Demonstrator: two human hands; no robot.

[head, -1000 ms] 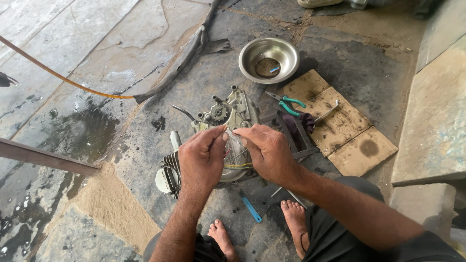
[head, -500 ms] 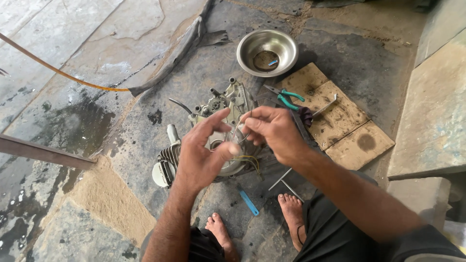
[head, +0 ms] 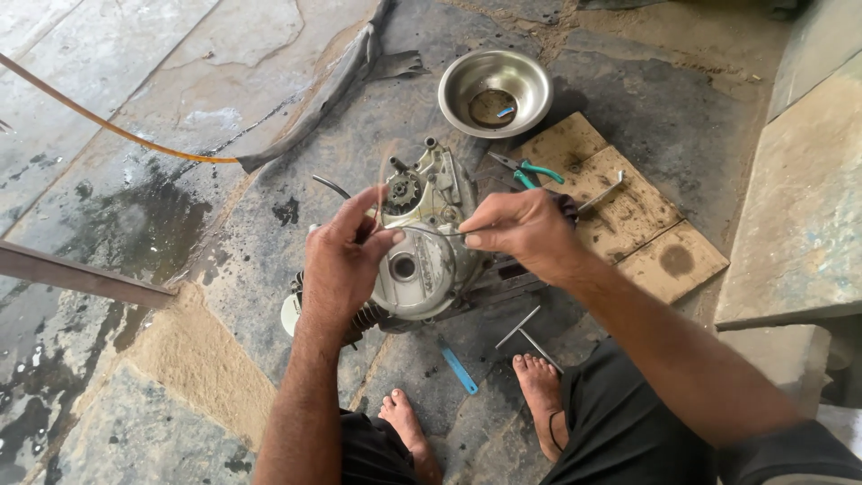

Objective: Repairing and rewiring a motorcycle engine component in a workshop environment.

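Both hands pinch a thin wire [head: 429, 232] taut: left hand [head: 346, 260] one end, right hand [head: 525, 229] the other, over the engine [head: 422, 260]. Cover looks still on; wire seemingly not yet fitted.

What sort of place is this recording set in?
Probably an informal, open-floor repair spot: a small engine sits directly on stained, cracked concrete floor, with green-handled pliers on wooden boards and a metal bowl nearby.

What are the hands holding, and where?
A thin wire, stretched between them: the left hand pinches one end, the right hand the other, above the engine.
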